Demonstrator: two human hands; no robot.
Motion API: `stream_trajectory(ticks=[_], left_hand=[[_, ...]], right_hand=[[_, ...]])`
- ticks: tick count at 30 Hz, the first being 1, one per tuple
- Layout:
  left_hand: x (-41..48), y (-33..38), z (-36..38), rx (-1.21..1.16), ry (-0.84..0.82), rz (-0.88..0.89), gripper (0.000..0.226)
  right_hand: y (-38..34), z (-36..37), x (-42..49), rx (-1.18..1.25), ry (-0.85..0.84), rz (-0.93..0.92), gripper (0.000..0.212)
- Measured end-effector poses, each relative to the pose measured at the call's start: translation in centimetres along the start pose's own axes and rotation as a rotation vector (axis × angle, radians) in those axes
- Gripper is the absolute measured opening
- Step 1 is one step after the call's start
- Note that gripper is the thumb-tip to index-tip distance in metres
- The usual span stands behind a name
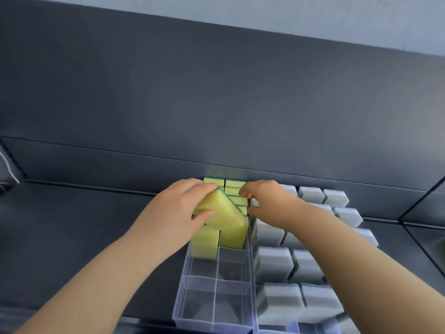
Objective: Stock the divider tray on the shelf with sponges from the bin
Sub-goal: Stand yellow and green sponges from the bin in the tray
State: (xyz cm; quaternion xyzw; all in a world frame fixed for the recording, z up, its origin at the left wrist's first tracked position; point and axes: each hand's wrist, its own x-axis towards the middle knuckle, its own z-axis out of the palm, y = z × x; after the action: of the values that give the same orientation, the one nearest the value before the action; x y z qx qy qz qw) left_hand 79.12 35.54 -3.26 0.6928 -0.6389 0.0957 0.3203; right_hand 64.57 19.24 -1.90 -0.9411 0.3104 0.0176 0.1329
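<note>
A clear plastic divider tray (192,307) stands on the dark shelf, two columns wide. Its far compartments hold several yellow sponges (234,184) with green scrub sides, standing on edge; its near compartments hold nothing. My left hand (175,213) grips a yellow sponge (226,213) tilted over the filled compartments, thumb on its near face. My right hand (267,201) rests its curled fingertips on the sponges in the right column. The bin is out of view.
Right of the tray, a second clear tray holds several grey-and-white sponges (274,263) in rows. The dark shelf (72,237) stretches left, with its back panel (216,104) behind. A dark object (7,169) sits at the far left edge.
</note>
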Motion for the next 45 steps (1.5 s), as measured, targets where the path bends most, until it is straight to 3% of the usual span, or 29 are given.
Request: stream_trajectory(ticks=[4, 9, 22, 26, 29, 34, 45], left_hand=[[2.5, 1.5, 2.1, -0.003, -0.145, 0.074, 0.046], [4.2, 1.8, 4.4, 0.154, -0.409, 0.064, 0.042], [2.7, 1.9, 8.0, 0.34, -0.557, 0.188, 0.025], [0.8, 0.9, 10.0, 0.108, -0.375, 0.086, 0.017], [-0.2, 0.6, 10.1, 0.101, -0.283, 0.061, 0.02], [0.8, 0.1, 7.9, 0.114, -0.242, 0.082, 0.035], [0.5, 3.0, 3.6, 0.364, -0.11, -0.02, 0.043]], right_hand=[[0.4, -0.9, -1.6, -0.001, 0.052, -0.027, 0.04], [0.8, -0.5, -2.8, 0.029, 0.044, -0.033, 0.041], [1.9, 1.5, -2.6, 0.043, -0.036, -0.018, 0.042], [1.9, 2.1, -2.3, 0.03, -0.048, -0.023, 0.043], [1.9, 2.5, -2.3, 0.012, -0.048, -0.029, 0.043], [1.6, 2.6, -2.6, 0.016, -0.022, -0.034, 0.045], [2.7, 1.7, -5.5, 0.042, 0.217, -0.072, 0.052]])
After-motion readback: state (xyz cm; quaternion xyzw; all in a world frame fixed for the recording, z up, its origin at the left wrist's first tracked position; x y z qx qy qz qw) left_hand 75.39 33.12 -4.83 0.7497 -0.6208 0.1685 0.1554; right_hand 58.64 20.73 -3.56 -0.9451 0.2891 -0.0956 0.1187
